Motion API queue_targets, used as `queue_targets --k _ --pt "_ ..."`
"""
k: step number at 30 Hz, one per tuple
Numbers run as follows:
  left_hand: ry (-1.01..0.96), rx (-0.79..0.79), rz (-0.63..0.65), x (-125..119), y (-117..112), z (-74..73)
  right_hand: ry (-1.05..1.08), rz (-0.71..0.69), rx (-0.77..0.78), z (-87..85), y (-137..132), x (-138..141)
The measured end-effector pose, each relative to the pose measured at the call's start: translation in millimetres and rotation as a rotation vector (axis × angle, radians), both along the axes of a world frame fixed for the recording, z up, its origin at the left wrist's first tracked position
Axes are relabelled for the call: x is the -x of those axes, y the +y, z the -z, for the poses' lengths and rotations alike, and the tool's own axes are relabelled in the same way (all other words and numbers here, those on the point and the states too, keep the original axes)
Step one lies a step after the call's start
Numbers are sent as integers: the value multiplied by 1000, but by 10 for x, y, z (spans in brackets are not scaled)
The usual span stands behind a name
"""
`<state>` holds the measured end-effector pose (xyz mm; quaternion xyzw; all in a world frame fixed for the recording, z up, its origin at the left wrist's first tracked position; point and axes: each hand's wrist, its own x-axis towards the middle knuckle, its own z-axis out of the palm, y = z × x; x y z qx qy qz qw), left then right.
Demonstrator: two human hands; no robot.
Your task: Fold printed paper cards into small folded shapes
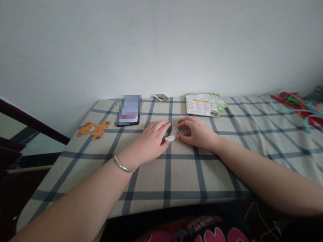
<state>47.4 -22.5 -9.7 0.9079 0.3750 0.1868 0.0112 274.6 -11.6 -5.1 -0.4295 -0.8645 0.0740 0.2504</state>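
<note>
A small folded piece of printed paper [174,135], white with yellow and green, is held between my two hands low over the checked tablecloth. My left hand [155,137], with a silver bangle at the wrist, pinches its left end between thumb and fingers. At the other end, the thumb and curled fingers of my right hand [198,132] grip the paper. The fingers cover parts of both ends. Beyond my right hand lies a stack of printed sheets [202,105] in similar colours. A small folded paper piece [161,97] rests near the wall.
A phone [129,111] lies at the back left, its screen partly blurred out. Left of it is an orange bear cutout [94,130]. Red, green and pale blue ribbons [300,106] are heaped at the far right. The checked tablecloth [148,178] reaches the white wall [161,47].
</note>
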Motion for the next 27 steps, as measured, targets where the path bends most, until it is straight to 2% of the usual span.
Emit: queue_targets --k 4,9,18,22,27 --pt "55 34 0 -1 19 19 20 1 93 -6 -17 16" --pt "60 49 -8 -11 18 16 -26 -27 31 -19 -54 22" --pt "-58 76 15 -29 18 3 -123 9 51 -111 -93 -41" --pt "-130 127 -22 -61 19 -10 -126 13 67 -106 -93 -44" --pt "-187 130 6 -74 39 13 -122 18 47 -77 -93 -27"
